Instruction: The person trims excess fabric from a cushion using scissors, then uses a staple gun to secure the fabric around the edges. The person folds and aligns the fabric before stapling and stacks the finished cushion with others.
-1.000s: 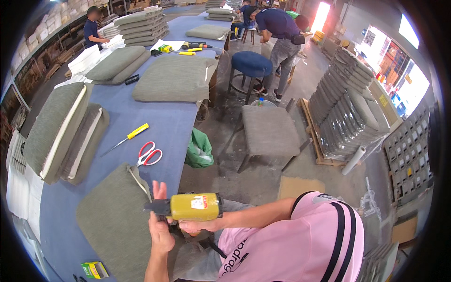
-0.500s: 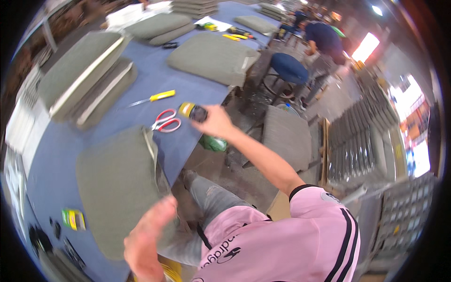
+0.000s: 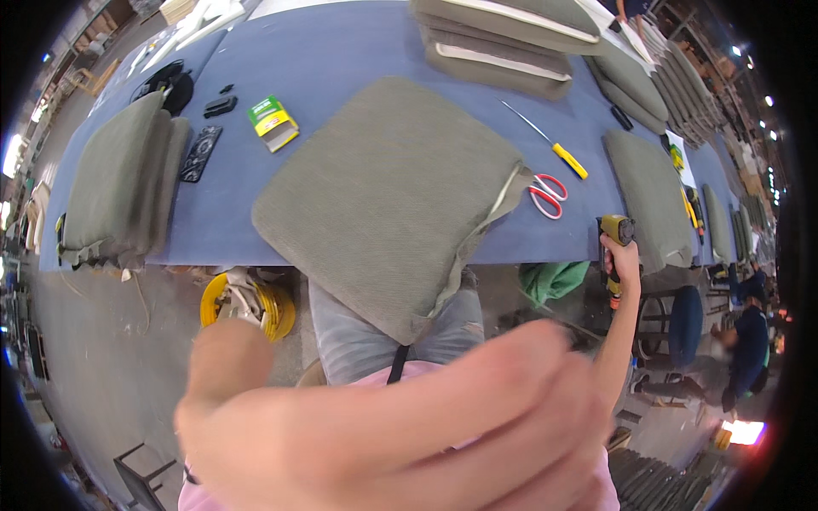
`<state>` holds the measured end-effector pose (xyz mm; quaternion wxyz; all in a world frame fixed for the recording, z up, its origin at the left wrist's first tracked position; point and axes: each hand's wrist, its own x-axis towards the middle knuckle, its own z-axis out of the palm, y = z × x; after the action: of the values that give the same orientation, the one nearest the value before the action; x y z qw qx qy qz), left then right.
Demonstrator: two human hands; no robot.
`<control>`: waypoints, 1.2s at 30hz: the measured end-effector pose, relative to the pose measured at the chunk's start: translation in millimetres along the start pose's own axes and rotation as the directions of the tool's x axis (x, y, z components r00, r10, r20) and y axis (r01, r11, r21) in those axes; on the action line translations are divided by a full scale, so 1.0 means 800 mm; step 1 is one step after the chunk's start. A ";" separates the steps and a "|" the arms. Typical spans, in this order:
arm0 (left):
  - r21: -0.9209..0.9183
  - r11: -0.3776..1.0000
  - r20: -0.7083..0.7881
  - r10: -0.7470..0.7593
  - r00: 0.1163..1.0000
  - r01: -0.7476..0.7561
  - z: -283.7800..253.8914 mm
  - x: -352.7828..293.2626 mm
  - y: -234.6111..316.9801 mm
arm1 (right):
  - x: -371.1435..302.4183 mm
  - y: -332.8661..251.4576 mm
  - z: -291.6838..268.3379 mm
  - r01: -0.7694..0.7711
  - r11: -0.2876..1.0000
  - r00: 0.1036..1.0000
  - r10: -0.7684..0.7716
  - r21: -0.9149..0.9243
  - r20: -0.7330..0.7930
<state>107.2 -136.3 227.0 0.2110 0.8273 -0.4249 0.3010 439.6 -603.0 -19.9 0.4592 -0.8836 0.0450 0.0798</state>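
My left hand (image 3: 400, 426) is raised very close to the camera, large and partly blurred. Its thumb stands apart from the loosely bent fingers, and nothing shows in it. Out to the right, past the table's front edge, my right hand (image 3: 626, 260) grips a yellow and black cordless drill (image 3: 618, 228). A grey-green fabric cushion (image 3: 383, 187) lies cornerwise in front of me, its near corner over my lap and a loose cloth edge along its right side. Right of it are red-and-white-handled scissors (image 3: 552, 204) and a yellow-handled screwdriver (image 3: 569, 162).
On the blue-covered table (image 3: 341, 51) are a green and yellow box (image 3: 273, 125), a dark patterned tray (image 3: 201, 154) and stacked cushions (image 3: 111, 183) at left. More cushions (image 3: 503, 47) lie at the back. A yellow bucket (image 3: 277, 311) and green cloth (image 3: 550, 281) are below the edge.
The view has turned left toward the cushion. My left hand now looms much closer to the camera. The drill stays in my right hand, now beside the table edge at right.
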 end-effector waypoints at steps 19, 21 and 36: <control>0.567 -0.205 -0.327 -0.945 -0.011 0.797 0.070 -0.382 -0.429 | 0.008 -0.013 -0.016 -0.096 0.988 0.995 0.095 -0.121 -0.014; 0.424 -0.152 -0.375 -0.927 0.020 0.893 0.062 -0.450 -0.438 | 0.027 -0.024 0.010 -0.083 0.988 0.997 0.083 -0.131 -0.006; -0.544 -0.039 -0.718 -0.495 -0.489 0.838 0.053 -0.542 0.070 | 0.025 0.028 -0.012 -0.030 0.973 1.000 0.028 -0.229 -0.013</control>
<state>-123.9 57.2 -92.7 0.3848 0.5756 0.5346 0.4846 456.6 -623.8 -36.2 0.3526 -0.9303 0.0505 0.0870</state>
